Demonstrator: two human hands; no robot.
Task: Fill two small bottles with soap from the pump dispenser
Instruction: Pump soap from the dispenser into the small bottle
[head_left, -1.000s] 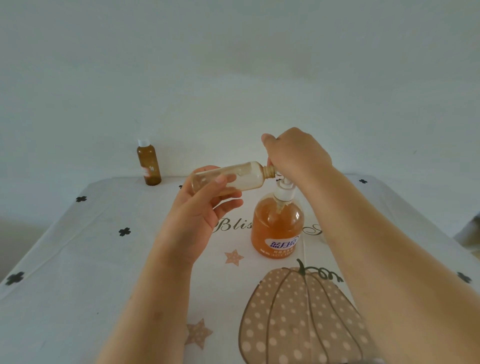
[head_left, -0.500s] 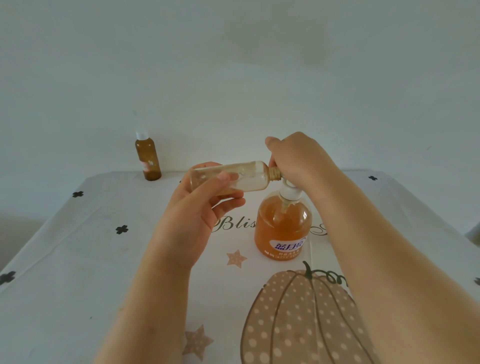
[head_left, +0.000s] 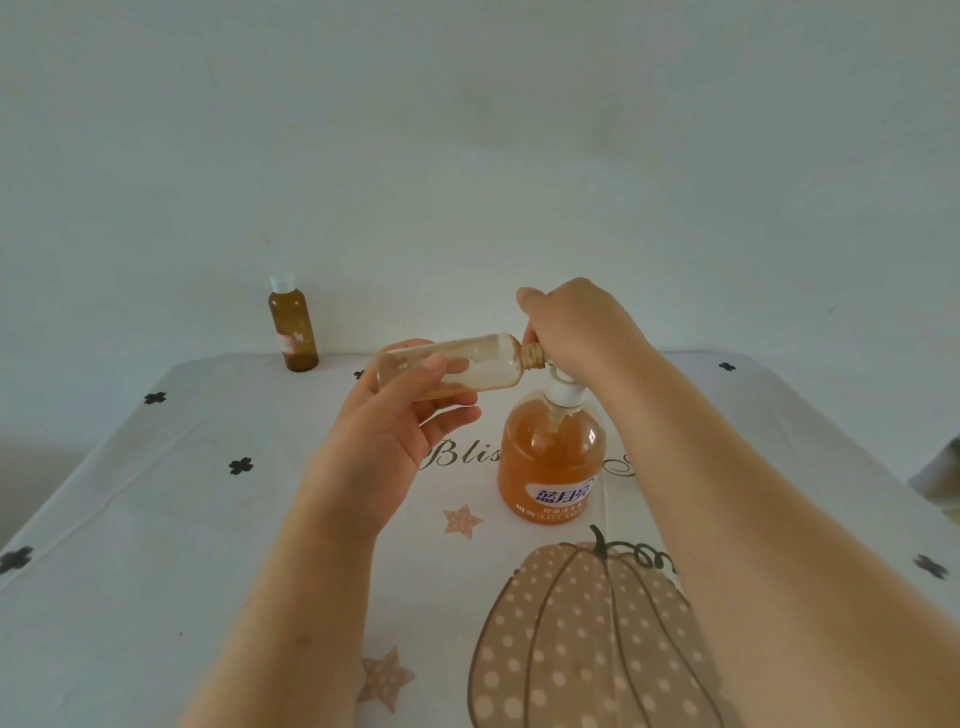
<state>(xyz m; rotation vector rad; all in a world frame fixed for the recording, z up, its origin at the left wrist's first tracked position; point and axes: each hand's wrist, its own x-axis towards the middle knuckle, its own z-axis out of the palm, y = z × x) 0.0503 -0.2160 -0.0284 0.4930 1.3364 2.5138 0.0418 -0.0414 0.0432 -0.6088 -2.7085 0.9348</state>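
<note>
An orange pump dispenser (head_left: 551, 462) stands mid-table on the printed cloth. My left hand (head_left: 400, 421) holds a small clear bottle (head_left: 483, 366) on its side, its open neck pointing right at the pump's spout. A thin layer of amber soap lies along the bottle's lower side. My right hand (head_left: 576, 327) rests closed over the pump head, which it hides. A second small bottle (head_left: 292, 330), full of amber soap and capped white, stands upright at the back left of the table.
The table (head_left: 156, 519) carries a white cloth printed with a pumpkin, stars and small black clovers. A plain white wall rises right behind it. The table's edges fall away at left and right; a blurred object (head_left: 940, 475) shows at the right border.
My hands, the clear bottle and the dispenser keep their pose; the whole scene shifts slightly in the frame as my head moves.
</note>
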